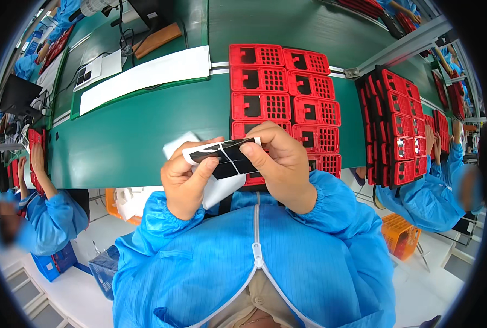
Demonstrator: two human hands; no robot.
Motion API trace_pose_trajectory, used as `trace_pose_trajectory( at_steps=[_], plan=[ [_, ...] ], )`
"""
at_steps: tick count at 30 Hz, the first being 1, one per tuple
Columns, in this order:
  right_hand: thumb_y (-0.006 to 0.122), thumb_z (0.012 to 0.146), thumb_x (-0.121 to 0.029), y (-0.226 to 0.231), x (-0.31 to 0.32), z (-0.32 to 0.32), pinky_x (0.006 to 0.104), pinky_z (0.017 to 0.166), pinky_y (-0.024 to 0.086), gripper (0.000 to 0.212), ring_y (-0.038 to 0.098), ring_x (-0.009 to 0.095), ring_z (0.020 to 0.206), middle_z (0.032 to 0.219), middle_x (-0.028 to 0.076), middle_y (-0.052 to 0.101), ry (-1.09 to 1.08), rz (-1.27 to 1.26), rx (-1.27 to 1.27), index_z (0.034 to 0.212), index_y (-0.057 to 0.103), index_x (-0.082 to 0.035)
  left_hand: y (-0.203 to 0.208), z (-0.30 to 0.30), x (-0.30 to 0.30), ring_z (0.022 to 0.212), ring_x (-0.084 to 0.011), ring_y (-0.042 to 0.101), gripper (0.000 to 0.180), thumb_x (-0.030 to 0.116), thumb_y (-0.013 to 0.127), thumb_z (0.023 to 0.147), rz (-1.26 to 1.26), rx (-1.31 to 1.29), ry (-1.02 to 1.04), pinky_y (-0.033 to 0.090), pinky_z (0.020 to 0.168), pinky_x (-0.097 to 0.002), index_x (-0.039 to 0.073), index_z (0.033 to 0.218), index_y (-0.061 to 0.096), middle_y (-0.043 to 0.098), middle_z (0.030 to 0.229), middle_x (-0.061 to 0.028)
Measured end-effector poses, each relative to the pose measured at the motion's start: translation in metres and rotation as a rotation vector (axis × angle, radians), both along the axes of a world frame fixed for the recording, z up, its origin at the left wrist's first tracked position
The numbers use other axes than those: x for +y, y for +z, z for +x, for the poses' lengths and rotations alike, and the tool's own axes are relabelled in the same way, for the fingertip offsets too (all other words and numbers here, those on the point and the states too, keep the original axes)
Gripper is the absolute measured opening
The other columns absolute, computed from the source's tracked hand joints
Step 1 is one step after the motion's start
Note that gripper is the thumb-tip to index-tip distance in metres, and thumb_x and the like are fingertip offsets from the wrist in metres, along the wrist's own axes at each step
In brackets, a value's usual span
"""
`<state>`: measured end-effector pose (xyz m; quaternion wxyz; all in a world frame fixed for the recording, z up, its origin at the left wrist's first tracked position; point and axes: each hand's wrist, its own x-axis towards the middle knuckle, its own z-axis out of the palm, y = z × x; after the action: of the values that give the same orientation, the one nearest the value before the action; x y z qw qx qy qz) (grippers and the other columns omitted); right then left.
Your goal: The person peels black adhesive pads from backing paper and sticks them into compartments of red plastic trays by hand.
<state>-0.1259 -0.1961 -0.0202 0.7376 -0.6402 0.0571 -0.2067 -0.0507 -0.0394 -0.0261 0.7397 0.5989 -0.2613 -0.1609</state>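
My left hand point(184, 177) and my right hand point(280, 161) pinch a small sheet of black stickers point(228, 170) with white lines between them, held up close to my chest. The left end of the sheet curls, showing its white edge. A longer white strip point(221, 191) hangs below my hands; whether it joins the sheet is hidden. Just beyond my hands lies a black tray bearing two columns of red plastic frames point(261, 104), each with a grid of holes and a dark window. My hands cover part of the nearest frames.
Stacked trays of red frames point(402, 120) stand to the right. A white board point(145, 79) lies at the back left, near a brown wooden block point(158, 41) and cables. Co-workers in blue sit at left point(52, 218) and right point(424, 199). An orange crate point(401, 235) is on the floor.
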Motion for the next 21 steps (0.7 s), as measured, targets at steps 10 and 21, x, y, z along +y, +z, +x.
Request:
trace_pose_trajectory(
  at_steps=[10, 21],
  plan=[
    [0.064, 0.084, -0.006, 0.003, 0.001, -0.002, 0.0273, 0.070, 0.046, 0.012, 0.057, 0.016, 0.078, 0.085, 0.007, 0.058, -0.089, -0.171, -0.133, 0.095, 0.061, -0.001, 0.003, -0.001, -0.002, 0.095, -0.0184, 0.060, 0.017, 0.004, 0.062, 0.085, 0.028, 0.014, -0.033, 0.047, 0.082, -0.0281, -0.004, 0.100, 0.064, 0.061, 0.109, -0.0135],
    [0.068, 0.081, -0.013, -0.003, -0.002, 0.001, 0.0328, 0.055, 0.037, 0.021, 0.047, 0.023, 0.059, 0.067, 0.009, 0.050, -0.251, -0.523, -0.188, 0.072, 0.051, -0.004, 0.008, -0.010, -0.009, 0.090, -0.0150, 0.061, 0.016, 0.006, 0.064, 0.084, 0.019, 0.112, -0.039, 0.048, 0.080, -0.0262, -0.002, 0.099, 0.066, 0.063, 0.102, -0.0112]
  ],
)
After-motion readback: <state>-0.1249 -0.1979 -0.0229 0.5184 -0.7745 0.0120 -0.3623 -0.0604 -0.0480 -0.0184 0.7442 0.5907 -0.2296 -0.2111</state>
